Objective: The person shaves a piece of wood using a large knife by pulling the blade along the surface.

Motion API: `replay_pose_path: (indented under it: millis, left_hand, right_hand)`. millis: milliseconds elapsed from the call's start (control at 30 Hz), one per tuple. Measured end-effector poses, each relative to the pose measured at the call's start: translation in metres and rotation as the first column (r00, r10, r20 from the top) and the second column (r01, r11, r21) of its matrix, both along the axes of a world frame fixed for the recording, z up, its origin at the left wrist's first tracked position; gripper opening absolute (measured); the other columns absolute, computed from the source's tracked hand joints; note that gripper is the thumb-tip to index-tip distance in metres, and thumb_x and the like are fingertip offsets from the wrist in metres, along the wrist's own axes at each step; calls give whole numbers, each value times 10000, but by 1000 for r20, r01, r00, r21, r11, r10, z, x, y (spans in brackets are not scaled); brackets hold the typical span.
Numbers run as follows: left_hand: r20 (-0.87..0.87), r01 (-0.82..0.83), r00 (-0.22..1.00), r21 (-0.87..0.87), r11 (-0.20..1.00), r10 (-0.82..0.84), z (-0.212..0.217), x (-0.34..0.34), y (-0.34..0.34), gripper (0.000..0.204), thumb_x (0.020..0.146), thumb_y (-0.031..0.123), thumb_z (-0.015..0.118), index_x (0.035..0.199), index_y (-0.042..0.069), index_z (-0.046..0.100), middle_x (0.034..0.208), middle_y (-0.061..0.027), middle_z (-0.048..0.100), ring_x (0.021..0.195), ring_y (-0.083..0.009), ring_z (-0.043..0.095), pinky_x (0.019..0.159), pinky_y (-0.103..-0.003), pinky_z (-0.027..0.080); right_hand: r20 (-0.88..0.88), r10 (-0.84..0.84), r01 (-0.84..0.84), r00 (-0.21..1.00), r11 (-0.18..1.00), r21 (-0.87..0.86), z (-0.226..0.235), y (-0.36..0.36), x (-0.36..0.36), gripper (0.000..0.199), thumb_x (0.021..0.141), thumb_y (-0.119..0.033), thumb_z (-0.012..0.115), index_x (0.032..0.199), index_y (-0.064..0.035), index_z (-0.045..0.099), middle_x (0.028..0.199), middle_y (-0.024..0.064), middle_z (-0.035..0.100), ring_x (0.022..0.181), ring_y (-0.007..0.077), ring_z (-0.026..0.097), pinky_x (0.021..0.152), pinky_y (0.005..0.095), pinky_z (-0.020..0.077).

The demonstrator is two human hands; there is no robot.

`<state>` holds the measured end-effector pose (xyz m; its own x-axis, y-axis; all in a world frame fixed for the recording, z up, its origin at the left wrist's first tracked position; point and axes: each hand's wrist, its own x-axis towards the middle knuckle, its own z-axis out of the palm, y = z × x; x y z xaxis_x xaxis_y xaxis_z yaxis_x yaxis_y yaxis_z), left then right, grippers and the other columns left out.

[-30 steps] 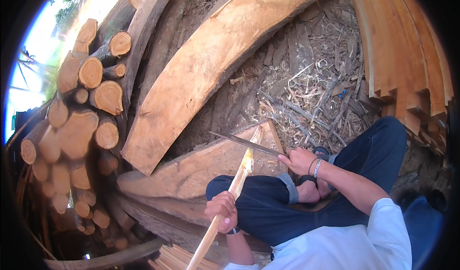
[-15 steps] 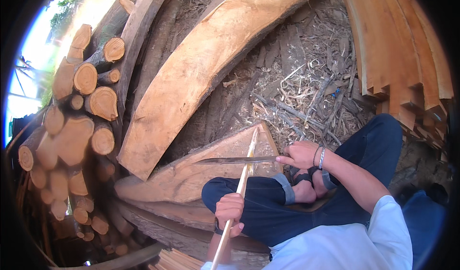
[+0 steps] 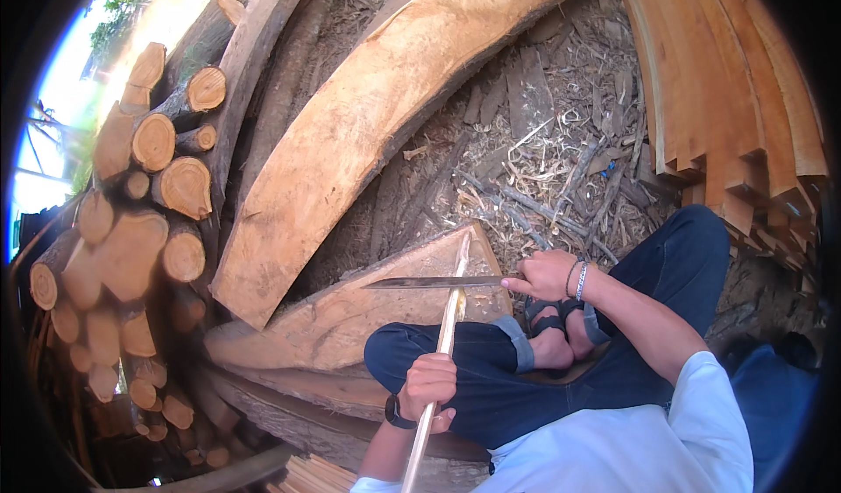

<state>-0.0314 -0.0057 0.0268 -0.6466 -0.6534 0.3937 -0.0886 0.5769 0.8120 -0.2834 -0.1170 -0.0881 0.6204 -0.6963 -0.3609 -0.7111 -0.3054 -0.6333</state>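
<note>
My left hand [image 3: 427, 386] is closed round the stick [image 3: 448, 328], whose near end runs out of view below; its far end lies over the slab [image 3: 342, 318]. My right hand [image 3: 547, 276] is closed on the knife [image 3: 416, 283], hiding the end it holds. The knife crosses the stick; whether it bites in, I can't tell.

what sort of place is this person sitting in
Most likely a wood yard or rough woodworking area: cut logs are stacked at the left, sawn planks lie at the upper right, and wood shavings are scattered between them.
</note>
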Motion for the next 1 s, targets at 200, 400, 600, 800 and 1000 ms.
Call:
replay_pose_path:
  millis: [200,400,600,800,1000]
  left_hand:
    - [45,43,998,-7,999,-43,1,-1,-2,418,714,268,612,500,71,312,464,-48,305,393,-235,357,447,-348,288]
    - [-109,-97,989,51,994,102,-1,8,-3,430,712,306,632,504,60,348,457,-45,363,403,-220,403,473,-334,341]
    - [-431,-486,725,233,842,537,-1,23,-12,363,759,364,633,639,65,464,614,-57,468,626,-198,468,612,-340,358]
    - [-699,-592,449,234,771,556,-23,37,-19,501,1016,374,402,585,121,358,471,6,334,403,-116,314,440,-243,275]
    - [-730,-800,34,389,457,682,-3,29,-44,518,1028,374,374,567,160,278,452,26,253,387,-99,241,418,-230,230]
  right_hand:
    - [-17,25,-23,1000,997,73,-4,-9,-6,786,937,-650,320,718,19,671,695,252,644,724,427,650,709,494,530]
    - [72,-15,13,997,999,34,-4,9,2,747,937,-627,357,770,24,683,698,248,646,723,414,654,703,499,526]
    - [42,-118,114,992,990,85,-7,13,10,747,951,-596,355,736,43,677,693,272,634,719,432,648,709,496,529]
    - [149,-229,202,962,963,181,-17,41,28,728,970,-549,370,719,70,660,639,284,611,694,448,648,727,503,527]
    - [253,-220,179,942,968,179,30,58,48,632,974,-508,407,839,69,628,643,279,612,670,452,641,688,505,521]
